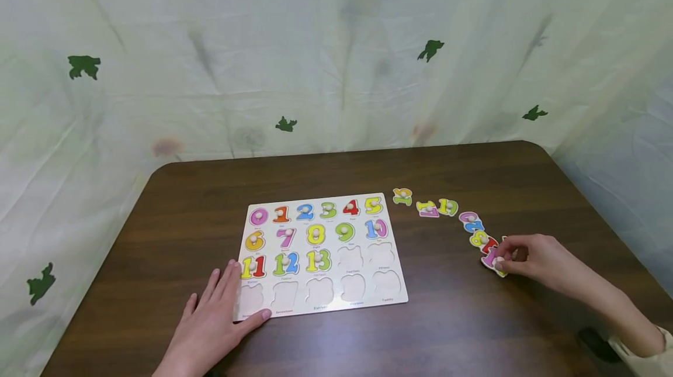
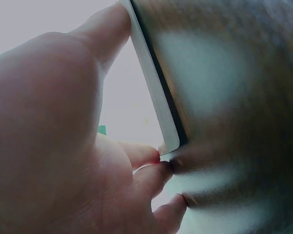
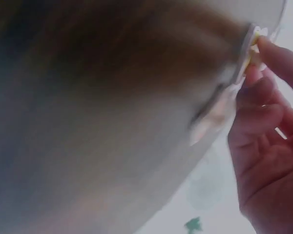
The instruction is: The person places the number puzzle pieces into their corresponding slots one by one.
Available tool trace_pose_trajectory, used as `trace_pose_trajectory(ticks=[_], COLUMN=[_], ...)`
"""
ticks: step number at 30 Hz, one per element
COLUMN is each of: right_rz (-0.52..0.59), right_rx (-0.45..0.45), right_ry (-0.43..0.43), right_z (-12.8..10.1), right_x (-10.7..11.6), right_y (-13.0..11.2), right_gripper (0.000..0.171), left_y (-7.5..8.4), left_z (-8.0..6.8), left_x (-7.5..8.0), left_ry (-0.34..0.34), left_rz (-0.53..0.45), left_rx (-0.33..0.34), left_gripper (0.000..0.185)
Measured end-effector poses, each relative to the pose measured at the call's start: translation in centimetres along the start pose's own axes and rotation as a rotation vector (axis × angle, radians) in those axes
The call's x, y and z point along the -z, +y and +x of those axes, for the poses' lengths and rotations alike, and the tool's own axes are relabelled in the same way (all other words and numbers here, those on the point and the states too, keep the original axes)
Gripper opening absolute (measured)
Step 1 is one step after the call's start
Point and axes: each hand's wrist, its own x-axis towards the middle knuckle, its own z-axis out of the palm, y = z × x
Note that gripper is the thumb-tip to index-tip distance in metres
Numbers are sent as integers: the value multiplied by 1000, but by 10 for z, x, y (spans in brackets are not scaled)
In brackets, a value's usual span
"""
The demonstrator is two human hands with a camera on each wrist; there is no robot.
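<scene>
A white number-puzzle board (image 1: pixel 336 301) lies on the table, with knobbed pieces 0 to 13 seated in its slots and the remaining slots bare. My left hand (image 1: pixel 212 312) rests at its front left corner, thumb on the front edge and straight fingers along the left side. In the left wrist view the board's edge (image 2: pixel 154 87) runs between thumb and fingers. Far to the right, my right hand (image 1: pixel 541 260) pinches a purple-and-yellow number piece (image 1: pixel 490 260) at its knob. Fingers partly hide this piece, so its number is unclear.
Loose number pieces curve from the board's back right corner toward my right hand: an orange-and-green piece (image 1: pixel 402 196), a 17 (image 1: pixel 428 209), a yellow-and-green piece (image 1: pixel 448 207), a 20 (image 1: pixel 471 221) and an 18 (image 1: pixel 481 240). A dark object (image 1: pixel 598 345) lies by the right sleeve.
</scene>
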Motion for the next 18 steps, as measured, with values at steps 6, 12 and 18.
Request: trace_pose_trajectory(ticks=[6,12,18], right_rz=[137,261,242], right_rx=[150,213,266], right_ry=[16,-72,-177], right_z=[30,72,105], right_x=[-17,-46,-74], right_y=[-47,-95,-133], right_gripper=[11,12,15], left_y=[0,3,5], left_z=[-1,-3,-3], left_x=[1,1,1], left_ry=[3,11,7], left_rz=[-11,-14,1], left_rx=[2,12,33], left_gripper=[124,123,124])
